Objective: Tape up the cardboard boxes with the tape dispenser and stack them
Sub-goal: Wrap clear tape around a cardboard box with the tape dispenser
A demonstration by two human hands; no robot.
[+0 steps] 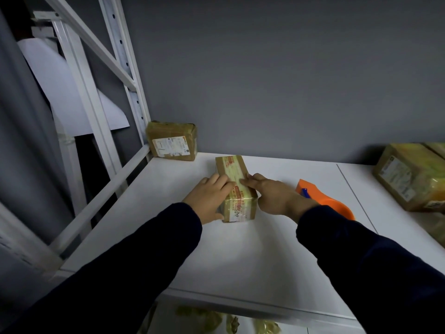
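A small brown cardboard box (232, 168) with tape along its top lies in the middle of the white shelf (240, 249). My left hand (209, 197) rests flat on the box's left side and top, fingers spread over the tape. My right hand (272, 195) presses on the right side, fingertips meeting the left hand's on the top. An orange tape dispenser (334, 203) lies on the shelf just right of my right wrist, partly hidden by my sleeve.
Another taped box (172, 141) with a label stands at the back left corner by the white rack post (130, 75). Larger taped boxes (409, 174) sit at the right edge. More packages show on the shelf below (207, 319). A grey wall is behind.
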